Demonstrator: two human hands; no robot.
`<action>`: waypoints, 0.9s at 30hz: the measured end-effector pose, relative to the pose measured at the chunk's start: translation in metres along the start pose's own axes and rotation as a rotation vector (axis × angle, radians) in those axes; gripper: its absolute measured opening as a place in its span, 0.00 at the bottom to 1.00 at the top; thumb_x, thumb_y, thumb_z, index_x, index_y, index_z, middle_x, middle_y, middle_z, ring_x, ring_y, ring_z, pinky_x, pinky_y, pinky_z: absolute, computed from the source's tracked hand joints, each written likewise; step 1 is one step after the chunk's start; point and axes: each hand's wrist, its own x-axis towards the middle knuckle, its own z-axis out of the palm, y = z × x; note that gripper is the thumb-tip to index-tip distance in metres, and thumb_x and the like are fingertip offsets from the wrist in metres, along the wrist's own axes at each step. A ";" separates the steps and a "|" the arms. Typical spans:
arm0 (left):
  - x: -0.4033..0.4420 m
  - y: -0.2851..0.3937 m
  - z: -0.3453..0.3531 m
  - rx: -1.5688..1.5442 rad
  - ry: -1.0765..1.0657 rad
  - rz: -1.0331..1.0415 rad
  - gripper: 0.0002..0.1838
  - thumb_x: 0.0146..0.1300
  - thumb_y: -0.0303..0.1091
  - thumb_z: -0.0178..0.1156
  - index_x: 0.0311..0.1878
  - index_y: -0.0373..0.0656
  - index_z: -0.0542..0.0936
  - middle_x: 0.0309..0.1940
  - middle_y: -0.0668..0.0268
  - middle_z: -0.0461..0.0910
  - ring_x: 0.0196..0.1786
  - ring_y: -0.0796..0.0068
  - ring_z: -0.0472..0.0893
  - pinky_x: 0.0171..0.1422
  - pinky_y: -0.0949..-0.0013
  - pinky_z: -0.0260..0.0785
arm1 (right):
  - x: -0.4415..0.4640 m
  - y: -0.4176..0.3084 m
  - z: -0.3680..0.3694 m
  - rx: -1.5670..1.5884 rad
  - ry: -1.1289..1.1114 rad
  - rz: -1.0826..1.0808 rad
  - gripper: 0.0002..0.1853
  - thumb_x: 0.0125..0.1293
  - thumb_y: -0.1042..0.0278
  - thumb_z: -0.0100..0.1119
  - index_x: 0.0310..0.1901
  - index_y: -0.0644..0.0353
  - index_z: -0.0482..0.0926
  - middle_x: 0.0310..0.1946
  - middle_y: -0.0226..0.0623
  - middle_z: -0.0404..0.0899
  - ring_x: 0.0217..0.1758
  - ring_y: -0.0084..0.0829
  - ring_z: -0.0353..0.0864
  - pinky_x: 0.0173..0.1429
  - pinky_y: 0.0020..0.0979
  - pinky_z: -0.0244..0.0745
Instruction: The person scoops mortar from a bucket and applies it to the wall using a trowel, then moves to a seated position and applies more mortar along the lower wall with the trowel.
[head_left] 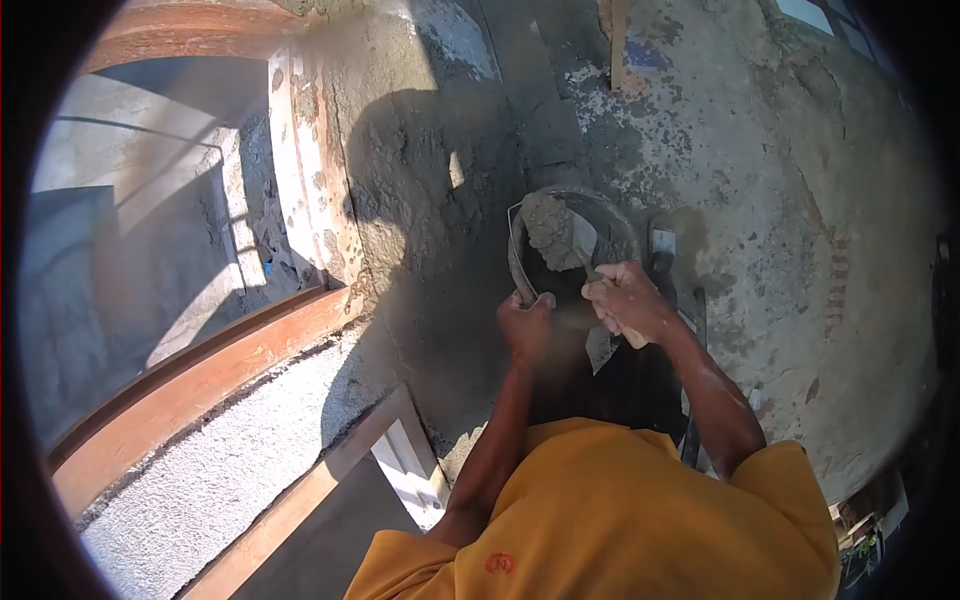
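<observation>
At far left, well apart from the left fingers, runs an orange-brown wooden window frame (190, 372), with a white, rough-textured ledge (230, 450) beneath it. Between the frame and the left fingers lies a broad grey mortar-coated surface (395, 160), partly in shadow; it appears already covered, though its uneven face suggests that smoothing is unfinished.

The left hand (527, 320) closes its fingers over the near rim of a dark, round bucket (618, 222), whose mouth opens just beyond the fingers of both hands. Above that mouth, ahead of the right fingers, sits a thick grey lump of wet mortar (548, 230) on the blade of a pale metal trowel (585, 240). The right hand (630, 303) wraps its fingers firmly around the trowel's handle.

Of the work in hand, 1 load seems scooped and lifted, but not yet laid on any surface. How much mortar the bucket holds cannot be told. To the right of the right fingers extends a patchy grey cement surface (765, 250), apparently without a uniform finish.
</observation>
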 end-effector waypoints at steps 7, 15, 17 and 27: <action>-0.021 -0.004 -0.027 0.032 0.072 0.005 0.09 0.59 0.25 0.69 0.43 0.32 0.87 0.34 0.67 0.87 0.36 0.78 0.82 0.43 0.67 0.76 | 0.026 -0.117 0.063 0.231 0.363 -0.566 0.09 0.73 0.67 0.68 0.38 0.65 0.83 0.24 0.30 0.79 0.23 0.23 0.78 0.27 0.32 0.73; -0.040 -0.059 -0.046 -0.006 0.060 0.025 0.16 0.66 0.33 0.71 0.51 0.32 0.88 0.39 0.63 0.89 0.44 0.78 0.81 0.50 0.66 0.77 | 0.135 -0.168 0.190 -0.205 0.884 -0.941 0.12 0.62 0.67 0.75 0.34 0.63 0.81 0.28 0.55 0.83 0.35 0.58 0.88 0.39 0.47 0.81; -0.028 -0.083 -0.055 -0.059 -0.021 0.122 0.18 0.69 0.36 0.72 0.54 0.31 0.87 0.42 0.60 0.90 0.47 0.76 0.81 0.54 0.64 0.76 | 0.095 -0.131 0.223 -0.309 0.592 -0.987 0.13 0.62 0.66 0.75 0.32 0.62 0.78 0.28 0.55 0.83 0.38 0.59 0.90 0.41 0.49 0.82; -0.026 -0.070 -0.035 0.156 0.152 -0.117 0.15 0.59 0.36 0.74 0.41 0.32 0.86 0.33 0.59 0.87 0.41 0.69 0.84 0.48 0.57 0.77 | 0.224 -0.180 0.142 -0.132 0.311 -0.888 0.17 0.68 0.60 0.69 0.36 0.70 0.81 0.24 0.48 0.82 0.27 0.40 0.84 0.39 0.42 0.78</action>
